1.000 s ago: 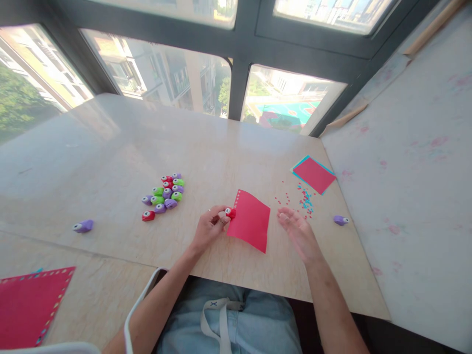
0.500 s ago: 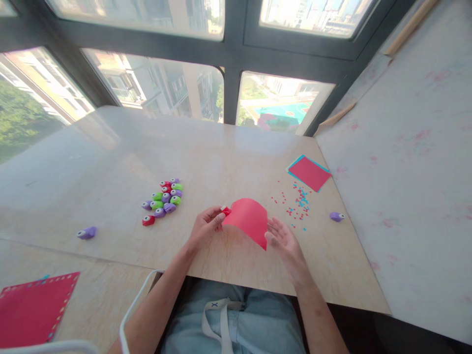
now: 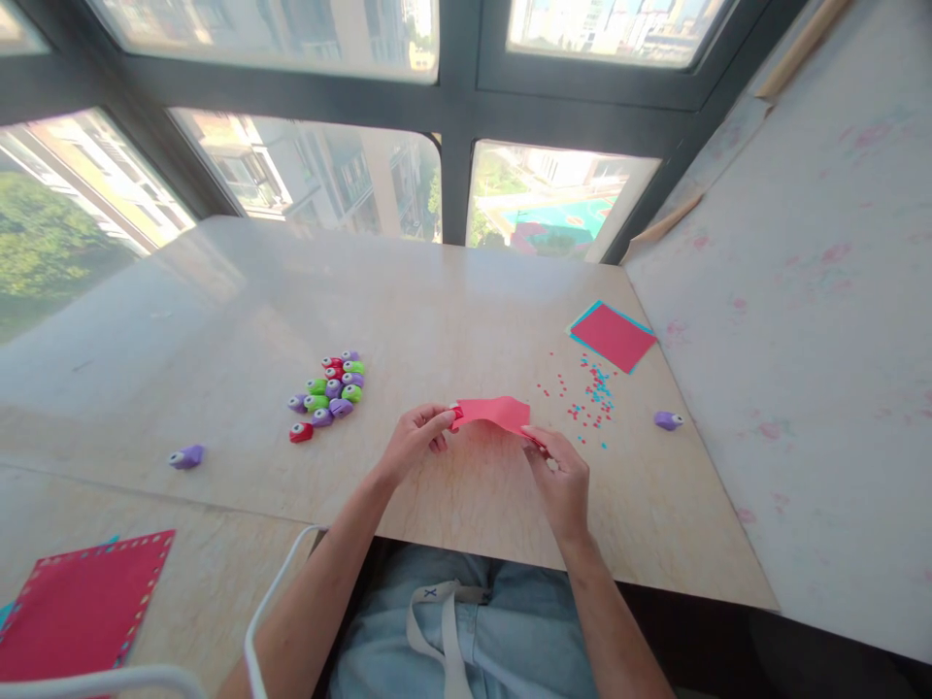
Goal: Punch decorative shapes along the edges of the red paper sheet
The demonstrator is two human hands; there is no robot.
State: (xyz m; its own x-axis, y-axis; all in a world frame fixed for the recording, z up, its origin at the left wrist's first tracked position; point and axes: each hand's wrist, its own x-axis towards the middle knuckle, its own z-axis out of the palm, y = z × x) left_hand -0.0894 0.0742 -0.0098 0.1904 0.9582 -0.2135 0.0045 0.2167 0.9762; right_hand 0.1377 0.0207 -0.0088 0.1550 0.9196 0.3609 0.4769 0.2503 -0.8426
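A sheet of red paper (image 3: 495, 412) is stretched between my hands, bowed and seen nearly edge-on. My left hand (image 3: 420, 437) is closed at the sheet's left end around a small red craft punch (image 3: 456, 416), mostly hidden by the thumb and fingers. Whether the paper sits in the punch's slot I cannot tell. With thumb and fingers pinched, my right hand (image 3: 562, 471) grips the sheet's near right corner. Right of the sheet, tiny red and blue paper cut-outs (image 3: 598, 388) lie scattered on the table.
Several purple, green and red craft punches (image 3: 333, 388) stand grouped at left. Single purple punches lie at far left (image 3: 186, 456) and right (image 3: 668, 419). A stack of coloured paper (image 3: 613, 336) rests by the wall. Red sheets with punched edges (image 3: 91, 607) and a white cable (image 3: 254, 631) are front left.
My right hand has gone from loosely touching the paper's right edge to pinching its corner. The sheet has tipped flatter. My left hand keeps its hold on the punch.
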